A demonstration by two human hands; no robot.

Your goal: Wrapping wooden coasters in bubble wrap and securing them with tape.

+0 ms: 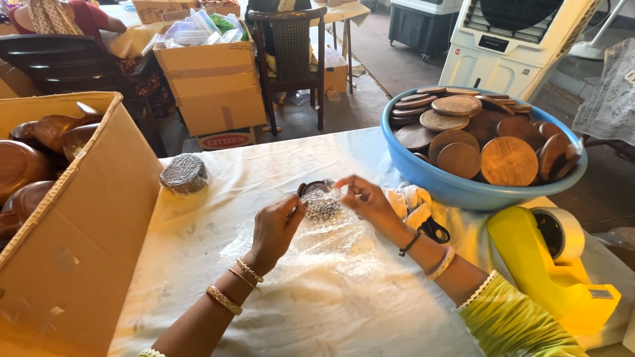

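A cardboard box [73, 225] of wooden bowls stood leftmost. At table centre, the left hand [274, 228] and right hand [367, 201] both pinched 1 small disc in bubble wrap [320, 200]. A blue tub [463, 188] sat right.

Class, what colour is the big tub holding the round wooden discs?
The tub is light blue, seen best in the head view, on the table's right side.

1. Round brown wooden discs [509, 160]: smooth, satin wood, visible grain.
2. Big blue plastic basin [463, 188]: glossy.
3. Clear crinkled plastic wrap [324, 201]: shiny.
4. Tan cardboard box [86, 264]: matt.
5. Yellow plastic tape dispenser [549, 277]: glossy.
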